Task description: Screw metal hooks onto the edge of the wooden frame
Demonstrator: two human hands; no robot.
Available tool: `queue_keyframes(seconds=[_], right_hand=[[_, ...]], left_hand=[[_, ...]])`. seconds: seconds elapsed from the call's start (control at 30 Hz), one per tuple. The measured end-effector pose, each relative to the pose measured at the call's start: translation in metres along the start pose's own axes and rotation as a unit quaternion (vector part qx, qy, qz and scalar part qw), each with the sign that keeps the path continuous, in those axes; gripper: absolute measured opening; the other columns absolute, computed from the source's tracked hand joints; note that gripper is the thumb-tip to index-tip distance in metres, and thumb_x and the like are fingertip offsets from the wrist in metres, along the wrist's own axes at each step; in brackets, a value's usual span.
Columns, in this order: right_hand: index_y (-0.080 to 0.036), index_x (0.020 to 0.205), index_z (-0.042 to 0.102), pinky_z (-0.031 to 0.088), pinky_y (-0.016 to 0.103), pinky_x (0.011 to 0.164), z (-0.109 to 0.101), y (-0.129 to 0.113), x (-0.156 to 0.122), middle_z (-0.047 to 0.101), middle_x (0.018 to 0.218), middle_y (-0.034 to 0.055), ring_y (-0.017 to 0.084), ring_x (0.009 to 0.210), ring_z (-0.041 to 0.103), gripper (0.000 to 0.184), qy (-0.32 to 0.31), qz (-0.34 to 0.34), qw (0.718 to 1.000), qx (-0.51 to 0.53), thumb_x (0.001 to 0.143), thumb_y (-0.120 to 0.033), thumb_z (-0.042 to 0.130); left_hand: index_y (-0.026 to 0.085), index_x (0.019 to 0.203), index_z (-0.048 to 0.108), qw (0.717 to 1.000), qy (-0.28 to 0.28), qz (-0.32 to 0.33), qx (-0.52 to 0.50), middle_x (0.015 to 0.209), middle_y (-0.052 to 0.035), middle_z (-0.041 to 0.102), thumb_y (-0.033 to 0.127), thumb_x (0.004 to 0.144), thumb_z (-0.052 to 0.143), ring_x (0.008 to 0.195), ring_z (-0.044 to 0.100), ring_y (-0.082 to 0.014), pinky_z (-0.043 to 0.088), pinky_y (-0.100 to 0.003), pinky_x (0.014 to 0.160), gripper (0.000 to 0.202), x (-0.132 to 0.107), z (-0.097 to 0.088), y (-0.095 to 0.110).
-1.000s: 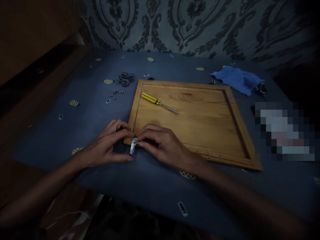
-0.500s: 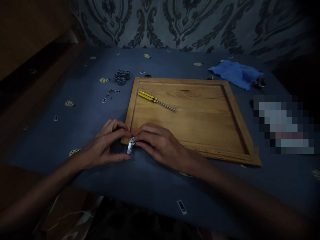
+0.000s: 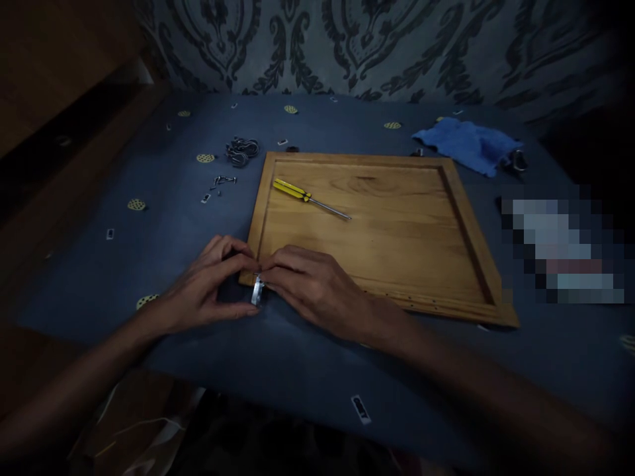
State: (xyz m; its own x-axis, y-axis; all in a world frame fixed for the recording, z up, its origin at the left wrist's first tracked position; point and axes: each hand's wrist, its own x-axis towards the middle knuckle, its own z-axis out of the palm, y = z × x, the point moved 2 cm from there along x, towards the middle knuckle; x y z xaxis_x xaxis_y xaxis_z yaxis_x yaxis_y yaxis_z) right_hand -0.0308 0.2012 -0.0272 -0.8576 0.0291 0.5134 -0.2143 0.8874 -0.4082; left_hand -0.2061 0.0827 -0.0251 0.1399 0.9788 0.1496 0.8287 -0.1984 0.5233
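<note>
A small shiny metal hinge stands at the near left corner of a framed wooden cabinet door. My left hand grips it between thumb and fingers, the thumb at its lower end. Against the hinge's upper end, the fingertips of my right hand are pinched together, and whatever lies between them is hidden. On the door panel rests a screwdriver with a yellow handle, its shaft pointing right. Several small holes show along the door's near edge.
Left of the door lie several screws and a cluster of dark metal pieces. A blue cloth is at the back right, on the patterned blue cover. A wooden cabinet borders the left, a patterned backdrop the back.
My right fingertips have shifted slightly left and cover more of the hinge's upper end. The left hand keeps its grip. Screwdriver and door stay in place.
</note>
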Motion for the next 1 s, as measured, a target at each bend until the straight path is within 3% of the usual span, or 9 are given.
queue_keyframes(seconds=[0.3,0.47,0.63,0.8,1.0], right_hand=[[-0.014,0.106,0.070,0.055,0.030,0.074,0.0052,-0.0011,0.0012,0.069,0.094,0.0081,0.017,0.085,0.064,0.019,0.031,-0.024,0.999,-0.025,0.099,-0.012,0.052],[-0.014,0.100,0.071,0.055,0.031,0.073,0.0063,-0.0005,0.0007,0.070,0.093,0.0089,0.018,0.084,0.065,0.021,0.018,0.006,1.000,0.006,0.101,-0.016,0.051],[-0.018,0.110,0.070,0.056,0.030,0.080,0.0058,0.0009,0.0013,0.069,0.101,0.0073,0.017,0.091,0.067,0.019,0.023,0.037,0.997,0.068,0.100,-0.017,0.054],[-0.019,0.115,0.069,0.055,0.029,0.077,0.0036,0.0040,-0.0021,0.068,0.097,0.0052,0.016,0.085,0.065,0.021,0.027,0.053,0.994,0.096,0.096,-0.015,0.060],[-0.017,0.103,0.070,0.056,0.032,0.077,0.0028,0.0059,-0.0044,0.068,0.094,0.0053,0.017,0.084,0.065,0.011,0.009,0.073,0.994,0.080,0.096,-0.017,0.061]], left_hand=[[0.028,0.123,0.054,1.000,-0.003,0.000,-0.015,0.118,-0.0046,0.051,0.050,0.085,0.070,0.111,0.048,-0.0213,0.042,-0.038,0.098,0.047,0.0001,-0.0011,0.0022],[0.027,0.120,0.056,1.000,-0.001,0.001,-0.018,0.118,-0.0052,0.052,0.050,0.084,0.070,0.110,0.049,-0.0214,0.042,-0.038,0.097,0.045,0.0000,-0.0007,0.0021],[0.024,0.118,0.058,1.000,0.008,0.005,-0.015,0.117,-0.0059,0.054,0.050,0.084,0.070,0.108,0.050,-0.0219,0.043,-0.038,0.096,0.044,-0.0006,-0.0012,0.0018],[0.025,0.117,0.058,1.000,0.005,0.005,-0.013,0.116,-0.0056,0.054,0.051,0.085,0.069,0.109,0.050,-0.0219,0.043,-0.039,0.097,0.043,0.0001,-0.0017,0.0018],[0.027,0.119,0.059,1.000,-0.010,-0.011,-0.013,0.118,-0.0055,0.053,0.053,0.084,0.070,0.112,0.049,-0.0225,0.043,-0.041,0.100,0.045,0.0008,-0.0017,0.0007]])
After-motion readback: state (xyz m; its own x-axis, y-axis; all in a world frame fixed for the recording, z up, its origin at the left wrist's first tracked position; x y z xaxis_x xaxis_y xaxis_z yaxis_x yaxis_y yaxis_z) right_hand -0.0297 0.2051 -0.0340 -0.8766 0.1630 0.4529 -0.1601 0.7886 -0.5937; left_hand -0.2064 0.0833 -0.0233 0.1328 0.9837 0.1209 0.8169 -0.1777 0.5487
